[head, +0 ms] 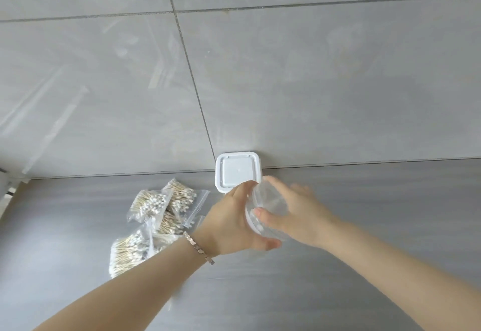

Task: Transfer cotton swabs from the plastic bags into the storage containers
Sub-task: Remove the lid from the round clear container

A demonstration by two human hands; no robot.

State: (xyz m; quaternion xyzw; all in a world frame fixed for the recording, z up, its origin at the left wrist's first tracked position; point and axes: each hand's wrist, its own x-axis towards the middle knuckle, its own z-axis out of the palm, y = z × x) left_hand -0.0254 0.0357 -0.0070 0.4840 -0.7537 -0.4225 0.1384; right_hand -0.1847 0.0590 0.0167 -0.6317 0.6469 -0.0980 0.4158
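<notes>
Gripping a clear storage container (263,202) tilted sideways, the left hand (231,222) and right hand (296,213) both curl round it above the grey surface (377,226). Bags of cotton swabs (156,211) lie just left. Setting the container upright first would likely ease filling.

Both bare forearms reach forward and converge. The left hand (234,222) curls round the clear round plastic container (269,204) from one side; the right hand (296,213) grips the other, thumb pressed on it.
</notes>
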